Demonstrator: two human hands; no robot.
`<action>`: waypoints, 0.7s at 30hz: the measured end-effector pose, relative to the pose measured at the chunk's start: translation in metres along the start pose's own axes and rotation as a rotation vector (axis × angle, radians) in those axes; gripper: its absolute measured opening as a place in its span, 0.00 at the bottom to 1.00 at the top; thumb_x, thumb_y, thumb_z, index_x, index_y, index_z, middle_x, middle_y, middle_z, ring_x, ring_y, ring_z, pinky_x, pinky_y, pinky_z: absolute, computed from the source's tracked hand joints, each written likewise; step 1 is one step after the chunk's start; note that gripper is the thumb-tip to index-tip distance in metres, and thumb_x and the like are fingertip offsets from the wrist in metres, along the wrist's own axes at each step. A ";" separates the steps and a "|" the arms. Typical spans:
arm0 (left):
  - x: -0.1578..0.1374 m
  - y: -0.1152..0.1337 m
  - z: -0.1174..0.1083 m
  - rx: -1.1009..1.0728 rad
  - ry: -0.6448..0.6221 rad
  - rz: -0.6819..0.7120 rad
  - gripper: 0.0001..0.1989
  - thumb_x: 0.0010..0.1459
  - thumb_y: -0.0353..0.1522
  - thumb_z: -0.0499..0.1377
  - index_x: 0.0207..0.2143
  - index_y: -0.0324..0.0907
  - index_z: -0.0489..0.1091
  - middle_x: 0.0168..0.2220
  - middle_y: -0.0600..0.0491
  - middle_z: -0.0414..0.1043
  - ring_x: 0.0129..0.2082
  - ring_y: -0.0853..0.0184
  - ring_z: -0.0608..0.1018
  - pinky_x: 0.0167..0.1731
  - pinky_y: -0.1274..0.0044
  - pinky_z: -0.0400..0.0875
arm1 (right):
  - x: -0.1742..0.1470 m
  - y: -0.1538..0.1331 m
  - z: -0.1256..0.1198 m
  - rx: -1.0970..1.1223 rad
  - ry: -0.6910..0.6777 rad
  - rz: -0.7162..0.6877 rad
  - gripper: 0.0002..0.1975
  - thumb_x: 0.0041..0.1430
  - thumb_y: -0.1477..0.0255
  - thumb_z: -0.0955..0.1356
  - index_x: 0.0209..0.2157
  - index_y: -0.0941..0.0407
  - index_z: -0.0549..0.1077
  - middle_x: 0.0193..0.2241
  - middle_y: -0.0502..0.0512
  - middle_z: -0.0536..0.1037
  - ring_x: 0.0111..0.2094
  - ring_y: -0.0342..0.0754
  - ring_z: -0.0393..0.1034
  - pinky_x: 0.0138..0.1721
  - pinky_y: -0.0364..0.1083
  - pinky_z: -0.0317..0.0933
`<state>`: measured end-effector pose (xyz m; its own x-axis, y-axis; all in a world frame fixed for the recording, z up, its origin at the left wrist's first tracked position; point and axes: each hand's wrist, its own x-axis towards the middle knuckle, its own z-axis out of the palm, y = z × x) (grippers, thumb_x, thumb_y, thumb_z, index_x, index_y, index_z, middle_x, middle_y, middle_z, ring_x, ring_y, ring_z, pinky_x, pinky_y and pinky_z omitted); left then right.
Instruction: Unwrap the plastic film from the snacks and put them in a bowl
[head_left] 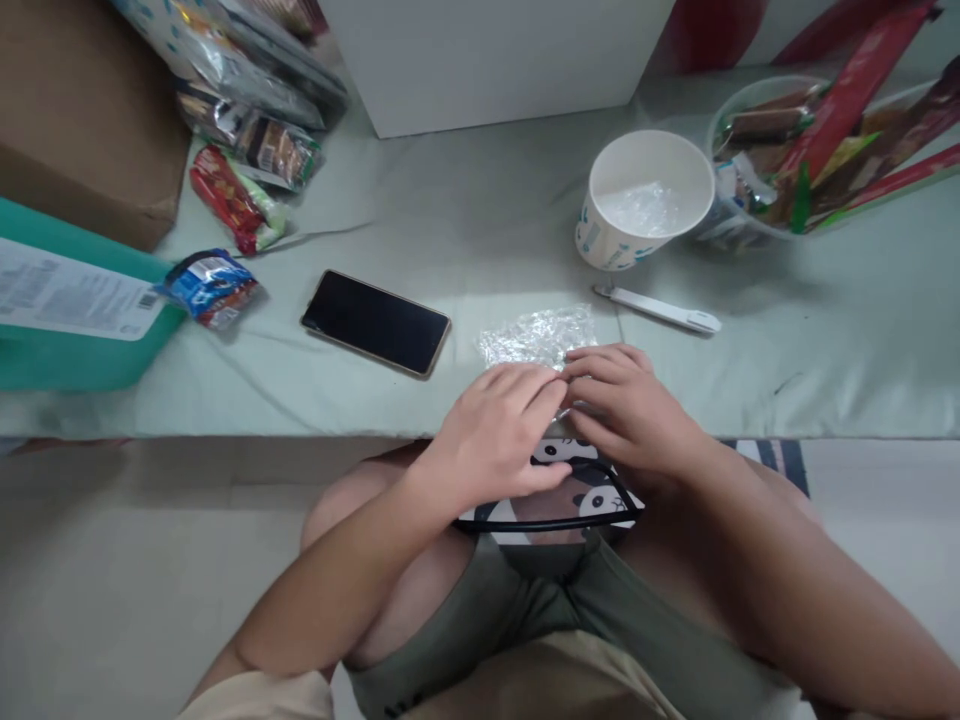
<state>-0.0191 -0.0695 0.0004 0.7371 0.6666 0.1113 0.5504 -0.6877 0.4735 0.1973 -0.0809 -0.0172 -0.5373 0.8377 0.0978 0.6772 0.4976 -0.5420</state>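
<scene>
A crinkled, see-through sheet of bubble wrap [536,338] lies at the table's front edge. My left hand [502,425] bends over its near side, fingers together and thumb held apart below. From the other side my right hand [626,405] meets it, its curved fingertips at the same bit of wrap. The fingertips of both hands come together, and the exact pinch is hidden beneath them. Below the hands, a panda-print pouch [525,512] with black edging rests on my lap, partly covered by them.
On the green tablecloth are a black phone [377,322], a white pen-like cutter [660,308] and a paper cup [626,235] with clear plastic inside. Snack packs [229,200] and a teal container [82,365] stand left. A tub of snacks [716,225] stands right, a white box [502,60] behind.
</scene>
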 end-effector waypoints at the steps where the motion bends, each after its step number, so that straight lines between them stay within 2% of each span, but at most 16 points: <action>1: 0.000 0.003 0.002 0.024 0.017 -0.023 0.17 0.60 0.35 0.61 0.50 0.37 0.70 0.52 0.39 0.76 0.53 0.51 0.77 0.54 0.60 0.72 | 0.001 -0.001 -0.002 0.010 0.033 0.019 0.09 0.64 0.72 0.62 0.37 0.52 0.75 0.43 0.55 0.82 0.56 0.56 0.73 0.57 0.59 0.58; 3: 0.000 0.003 0.003 0.008 0.080 -0.097 0.10 0.62 0.29 0.57 0.45 0.38 0.72 0.46 0.43 0.79 0.47 0.55 0.79 0.48 0.64 0.74 | 0.002 -0.002 -0.006 0.047 0.102 0.057 0.08 0.65 0.70 0.63 0.39 0.51 0.74 0.42 0.54 0.83 0.53 0.55 0.75 0.55 0.58 0.59; 5: 0.002 -0.003 -0.001 -0.120 0.155 -0.179 0.08 0.63 0.26 0.54 0.38 0.41 0.74 0.39 0.48 0.80 0.41 0.60 0.80 0.42 0.68 0.75 | 0.003 -0.002 -0.011 0.105 0.169 0.084 0.09 0.63 0.65 0.66 0.43 0.51 0.74 0.44 0.55 0.83 0.52 0.56 0.76 0.55 0.57 0.61; 7: 0.003 -0.011 -0.007 -0.294 0.231 -0.275 0.08 0.63 0.27 0.54 0.34 0.43 0.74 0.35 0.52 0.80 0.37 0.64 0.81 0.40 0.72 0.75 | 0.003 -0.001 -0.015 0.161 0.210 0.102 0.15 0.59 0.61 0.71 0.45 0.51 0.74 0.46 0.56 0.83 0.52 0.57 0.76 0.55 0.57 0.63; 10: 0.003 -0.021 -0.015 -0.465 0.271 -0.383 0.04 0.59 0.29 0.60 0.36 0.43 0.75 0.37 0.54 0.82 0.37 0.67 0.82 0.41 0.75 0.75 | 0.004 0.002 -0.017 0.195 0.237 0.176 0.08 0.59 0.62 0.70 0.38 0.51 0.75 0.40 0.55 0.83 0.45 0.55 0.78 0.52 0.55 0.66; 12: 0.003 -0.025 -0.016 -0.469 0.266 -0.429 0.06 0.56 0.30 0.62 0.38 0.43 0.76 0.36 0.54 0.82 0.36 0.67 0.82 0.40 0.76 0.74 | 0.005 0.002 -0.015 0.185 0.258 0.287 0.07 0.61 0.64 0.68 0.33 0.51 0.75 0.34 0.54 0.82 0.39 0.53 0.78 0.46 0.53 0.67; 14: 0.004 -0.027 -0.012 -0.420 0.272 -0.465 0.06 0.57 0.31 0.61 0.37 0.43 0.76 0.33 0.54 0.81 0.32 0.68 0.80 0.37 0.76 0.73 | 0.008 0.001 -0.013 0.182 0.272 0.402 0.08 0.61 0.64 0.66 0.33 0.51 0.75 0.31 0.54 0.81 0.35 0.51 0.76 0.40 0.51 0.67; 17: 0.008 -0.029 -0.006 -0.367 0.294 -0.525 0.06 0.59 0.31 0.60 0.37 0.42 0.76 0.28 0.55 0.79 0.27 0.69 0.78 0.33 0.76 0.71 | 0.011 0.001 -0.010 0.184 0.282 0.533 0.10 0.60 0.62 0.66 0.37 0.52 0.75 0.28 0.53 0.79 0.29 0.49 0.73 0.34 0.49 0.64; 21: 0.012 -0.029 -0.002 -0.244 0.231 -0.604 0.15 0.59 0.29 0.60 0.49 0.41 0.75 0.32 0.52 0.80 0.31 0.65 0.79 0.37 0.72 0.74 | 0.016 0.006 -0.003 0.117 0.257 0.624 0.15 0.58 0.63 0.68 0.45 0.53 0.74 0.24 0.50 0.76 0.25 0.48 0.69 0.31 0.47 0.60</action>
<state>-0.0267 -0.0409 -0.0102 0.2113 0.9754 -0.0634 0.7145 -0.1099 0.6909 0.1939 -0.0639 -0.0166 0.0820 0.9938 -0.0752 0.7547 -0.1112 -0.6466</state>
